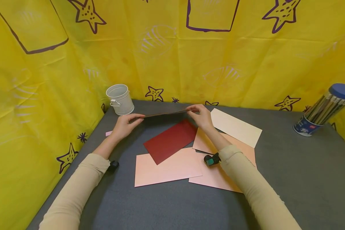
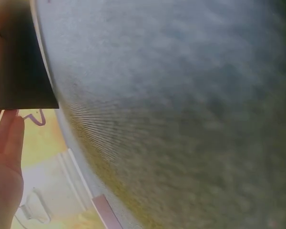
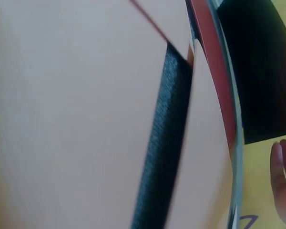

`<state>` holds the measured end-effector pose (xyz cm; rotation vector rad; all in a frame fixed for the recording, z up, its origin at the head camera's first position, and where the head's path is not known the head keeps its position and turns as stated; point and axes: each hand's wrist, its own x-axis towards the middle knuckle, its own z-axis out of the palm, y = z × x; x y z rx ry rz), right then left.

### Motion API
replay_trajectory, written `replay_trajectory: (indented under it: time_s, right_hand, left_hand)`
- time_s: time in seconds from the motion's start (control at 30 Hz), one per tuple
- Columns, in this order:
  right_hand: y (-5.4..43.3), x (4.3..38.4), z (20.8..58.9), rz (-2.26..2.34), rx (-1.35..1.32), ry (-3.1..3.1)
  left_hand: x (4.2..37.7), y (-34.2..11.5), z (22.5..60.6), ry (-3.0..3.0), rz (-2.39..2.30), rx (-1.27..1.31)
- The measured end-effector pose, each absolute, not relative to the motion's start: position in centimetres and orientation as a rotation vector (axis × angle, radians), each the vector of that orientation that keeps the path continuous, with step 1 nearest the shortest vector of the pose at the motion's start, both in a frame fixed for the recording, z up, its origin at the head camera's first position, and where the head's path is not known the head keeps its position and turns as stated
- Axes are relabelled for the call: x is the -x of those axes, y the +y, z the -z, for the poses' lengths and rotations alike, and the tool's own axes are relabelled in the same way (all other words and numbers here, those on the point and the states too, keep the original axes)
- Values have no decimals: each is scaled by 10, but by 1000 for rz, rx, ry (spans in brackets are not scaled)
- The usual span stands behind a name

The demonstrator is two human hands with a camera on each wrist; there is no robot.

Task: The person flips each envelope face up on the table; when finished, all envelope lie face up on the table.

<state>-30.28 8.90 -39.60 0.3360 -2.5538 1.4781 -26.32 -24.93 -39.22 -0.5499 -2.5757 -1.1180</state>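
Observation:
Level above the table, a thin dark rectangular card is held by its two ends and seen almost edge-on in the head view. My left hand pinches its left end between thumb and fingers, and my right hand pinches the right end. Both wrist views show its dark underside. Beneath it a dark red card lies aslant, overlapping a peach card. More peach cards and a cream card lie to the right, partly below my right forearm.
A white metal bucket stands at the back left, with a small pink piece near it. At the far right a blue tub of pencils leans outward in view. A yellow patterned cloth hangs behind the grey table.

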Motion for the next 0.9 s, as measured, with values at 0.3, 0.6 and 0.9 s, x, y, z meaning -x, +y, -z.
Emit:
replay_trajectory:
  time_s: [0.3, 0.6, 0.9]
  right_hand:
    - [92, 303, 392, -1517, -299, -2526]
    - [89, 305, 389, -1565, -269, -2560]
    - [89, 313, 396, -1472, -309, -2731]
  left_hand:
    - [263, -242, 379, -2470, 1349, 349]
    - [267, -244, 380, -2418, 1478, 169]
    - [273, -252, 387, -2577, 1445, 100]
